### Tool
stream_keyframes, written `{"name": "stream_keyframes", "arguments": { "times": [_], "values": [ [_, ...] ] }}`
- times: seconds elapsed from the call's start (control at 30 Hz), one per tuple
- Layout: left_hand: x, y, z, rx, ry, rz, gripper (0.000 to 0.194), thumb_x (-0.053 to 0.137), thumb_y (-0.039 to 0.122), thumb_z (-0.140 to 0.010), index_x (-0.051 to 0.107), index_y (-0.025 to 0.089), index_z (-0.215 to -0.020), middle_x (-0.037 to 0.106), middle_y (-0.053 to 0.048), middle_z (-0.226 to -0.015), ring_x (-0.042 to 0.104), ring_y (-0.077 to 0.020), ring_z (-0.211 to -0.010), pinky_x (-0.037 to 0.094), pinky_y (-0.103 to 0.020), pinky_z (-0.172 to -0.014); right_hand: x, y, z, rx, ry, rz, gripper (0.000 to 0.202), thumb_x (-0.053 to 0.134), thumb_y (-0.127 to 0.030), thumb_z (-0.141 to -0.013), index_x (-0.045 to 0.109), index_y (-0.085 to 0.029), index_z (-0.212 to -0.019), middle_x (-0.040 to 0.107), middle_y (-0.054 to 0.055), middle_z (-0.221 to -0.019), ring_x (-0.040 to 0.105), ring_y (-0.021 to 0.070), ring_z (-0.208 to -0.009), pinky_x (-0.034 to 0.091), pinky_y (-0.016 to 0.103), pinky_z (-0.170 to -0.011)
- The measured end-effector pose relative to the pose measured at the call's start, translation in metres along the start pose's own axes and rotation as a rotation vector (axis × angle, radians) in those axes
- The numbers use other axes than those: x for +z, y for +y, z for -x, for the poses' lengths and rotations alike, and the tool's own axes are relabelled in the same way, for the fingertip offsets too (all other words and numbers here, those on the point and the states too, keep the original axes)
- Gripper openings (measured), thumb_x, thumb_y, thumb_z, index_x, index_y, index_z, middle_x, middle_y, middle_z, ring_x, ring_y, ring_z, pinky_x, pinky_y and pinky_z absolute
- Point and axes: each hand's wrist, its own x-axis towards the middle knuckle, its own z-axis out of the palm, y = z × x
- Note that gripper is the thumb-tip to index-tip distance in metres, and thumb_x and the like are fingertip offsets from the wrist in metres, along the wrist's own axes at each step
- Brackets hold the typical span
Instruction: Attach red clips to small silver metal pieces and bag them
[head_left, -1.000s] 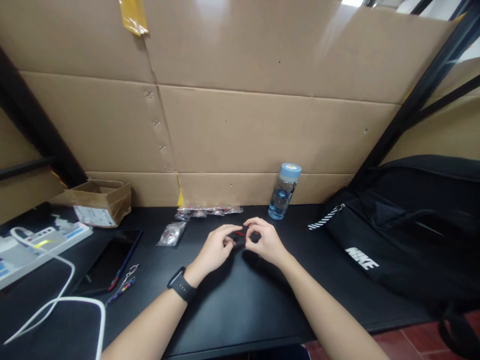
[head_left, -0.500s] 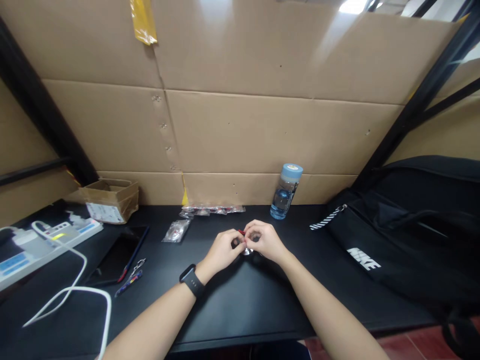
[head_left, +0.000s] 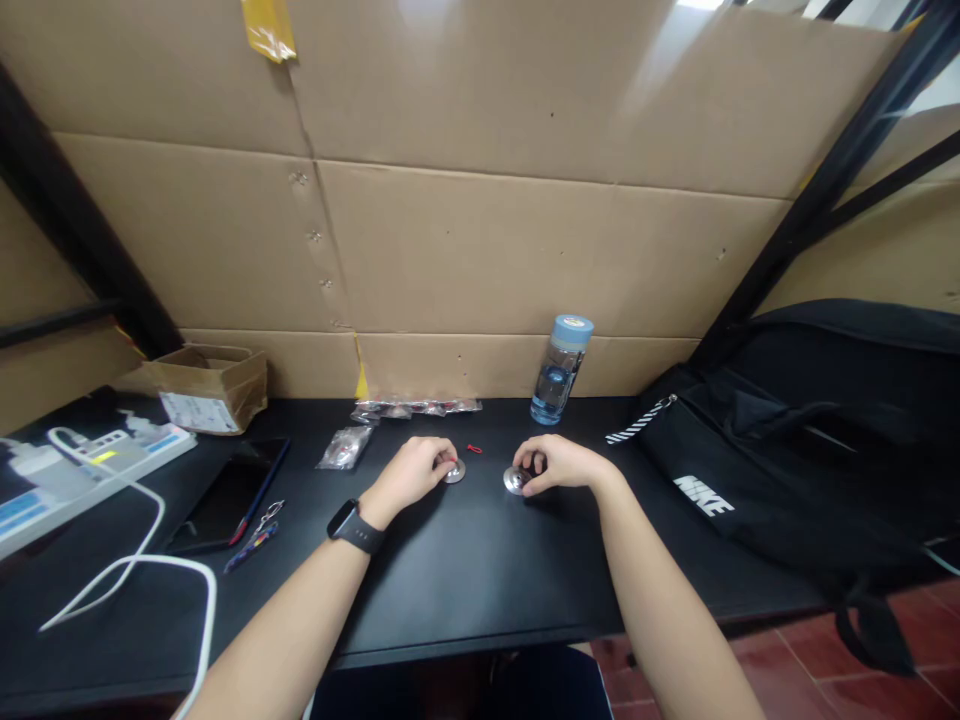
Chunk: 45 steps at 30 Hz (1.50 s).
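On the black table lie two small round silver discs that look like finger cymbals. My left hand is closed at the left finger cymbal, fingertips pinching near a bit of red at its middle. The right finger cymbal lies under my right hand, whose thumb and fingers curl around its right edge; a dark spot shows at its centre. Between and just beyond the two hands, a short red cord rests loose on the table. Fingers partly cover both discs.
Bagged pieces line the cardboard wall, with another clear packet closer. A water bottle stands behind my right hand. A black bag fills the right side. Left are a phone, power strip, keyring and cardboard box.
My hands were together over the silver pieces and red cord. Now they are apart, each at its own disc, and the red cord lies on the table between them.
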Motion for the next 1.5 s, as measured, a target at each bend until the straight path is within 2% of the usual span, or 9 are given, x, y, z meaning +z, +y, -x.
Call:
{"name": "stream_keyframes", "arguments": {
  "times": [0.2, 0.4, 0.53, 0.7, 0.83, 1.0, 1.1, 1.33, 1.5],
  "values": [
    [-0.011, -0.007, 0.001, 0.014, 0.05, -0.252, 0.019, 0.06, 0.011, -0.08, 0.072, 0.022, -0.09, 0.072, -0.005, -0.087, 0.064, -0.0203, -0.082, 0.045, -0.028, -0.076, 0.015, -0.004, -0.01, -0.056, 0.0, 0.115, 0.044, 0.092, -0.029, -0.054, 0.076, -0.021, -0.094, 0.068, 0.0, -0.086, 0.061, 0.0146, -0.071, 0.046, 0.023, -0.062],
    [0.024, 0.011, -0.012, 0.186, 0.071, -0.46, 0.033, 0.053, 0.013, -0.093, 0.064, 0.023, -0.123, 0.067, -0.009, -0.127, 0.056, -0.0258, -0.118, 0.038, -0.039, -0.094, 0.023, -0.01, -0.011, 0.005, 0.018, 0.236, 0.041, 0.087, -0.023, -0.055, 0.073, -0.02, -0.094, 0.068, 0.001, -0.083, 0.062, 0.0157, -0.07, 0.045, 0.023, -0.063],
    [0.044, 0.016, -0.017, 0.132, 0.042, -0.587, 0.016, 0.053, 0.017, -0.097, 0.067, 0.02, -0.104, 0.071, -0.01, -0.108, 0.056, -0.0282, -0.113, 0.035, -0.043, -0.09, 0.028, -0.018, -0.01, 0.019, 0.039, 0.314, 0.049, 0.084, -0.018, -0.053, 0.071, -0.022, -0.1, 0.069, 0.002, -0.088, 0.062, 0.0188, -0.077, 0.046, 0.025, -0.068],
    [0.045, 0.023, -0.01, 0.08, 0.068, -0.628, 0.015, 0.049, 0.016, -0.099, 0.062, 0.018, -0.091, 0.07, -0.011, -0.099, 0.054, -0.0306, -0.113, 0.032, -0.047, -0.091, 0.03, -0.02, -0.009, 0.043, 0.053, 0.335, 0.045, 0.084, -0.016, -0.054, 0.073, -0.021, -0.098, 0.066, 0.006, -0.096, 0.063, 0.0214, -0.085, 0.047, 0.026, -0.071],
    [0.042, 0.033, -0.007, 0.046, 0.076, -0.36, 0.015, 0.049, 0.018, -0.1, 0.062, 0.02, -0.094, 0.071, -0.006, -0.095, 0.059, -0.025, -0.106, 0.033, -0.046, -0.095, 0.024, -0.02, -0.009, -0.079, 0.077, 0.214, 0.039, 0.086, -0.014, -0.059, 0.074, -0.019, -0.096, 0.065, 0.006, -0.098, 0.064, 0.0225, -0.093, 0.05, 0.03, -0.081],
    [0.037, 0.037, -0.007, -0.11, 0.213, 0.384, 0.016, 0.062, 0.034, -0.093, 0.068, 0.02, -0.094, 0.074, -0.005, -0.096, 0.067, -0.0204, -0.092, 0.047, -0.034, -0.087, 0.023, -0.034, -0.013, -0.255, 0.288, -0.462, 0.033, 0.085, -0.027, -0.071, 0.074, -0.02, -0.101, 0.066, 0.006, -0.11, 0.068, 0.0183, -0.088, 0.057, 0.031, -0.078],
    [0.034, 0.037, -0.007, -0.204, 0.303, 0.725, 0.026, 0.072, 0.038, -0.085, 0.07, 0.017, -0.1, 0.075, -0.008, -0.098, 0.07, -0.0218, -0.092, 0.051, -0.031, -0.084, 0.032, -0.045, -0.019, -0.299, 0.431, -0.754, 0.033, 0.089, -0.033, -0.066, 0.078, -0.02, -0.094, 0.066, 0.007, -0.11, 0.069, 0.0198, -0.091, 0.06, 0.035, -0.08],
    [0.034, 0.043, -0.006, -0.255, 0.261, 0.82, 0.029, 0.078, 0.037, -0.08, 0.077, 0.014, -0.097, 0.079, -0.011, -0.101, 0.072, -0.0253, -0.096, 0.053, -0.034, -0.091, 0.053, -0.056, -0.028, -0.282, 0.491, -1.007, 0.027, 0.092, -0.023, -0.062, 0.081, -0.021, -0.087, 0.07, 0.008, -0.111, 0.07, 0.022, -0.099, 0.06, 0.036, -0.086],
    [0.034, 0.042, -0.005, -0.248, 0.33, 0.83, 0.028, 0.079, 0.035, -0.079, 0.078, 0.015, -0.098, 0.079, -0.009, -0.097, 0.072, -0.0237, -0.092, 0.054, -0.032, -0.088, 0.057, -0.055, -0.028, -0.271, 0.471, -0.863, 0.039, 0.095, -0.023, -0.056, 0.082, -0.022, -0.093, 0.072, 0.008, -0.11, 0.071, 0.0215, -0.094, 0.061, 0.035, -0.086]
  ]
}}
